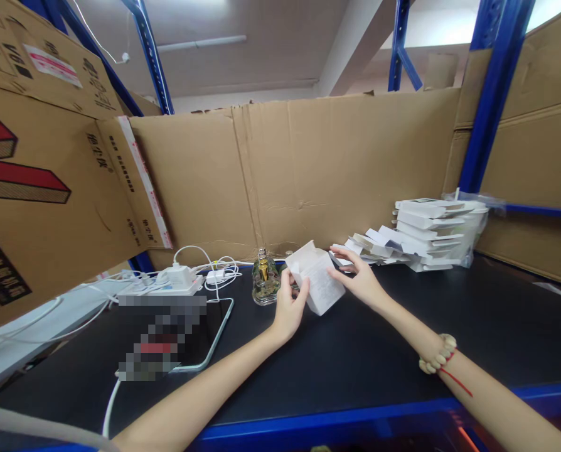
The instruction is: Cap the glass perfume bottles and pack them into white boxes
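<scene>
A small white carton (319, 285) with fine print on its side is held tilted above the black surface, a flap standing up at its top. My left hand (290, 306) grips its left side, thumb on the printed face and fingers at the edge. With fingers spread, my right hand (358, 276) touches the carton's right side and upper edge. Just behind my left hand stands a clear glass bottle (266, 285) with a gold neck. Part of another glass item behind the carton is mostly hidden.
Flattened white cartons (379, 245) lie fanned out at the back right, beside a stack of white cartons (431, 235). On the left are a tablet (217, 336), a power strip (160, 285) and loose white cables (224, 270). Cardboard walls (356, 163) enclose the black shelf (403, 339).
</scene>
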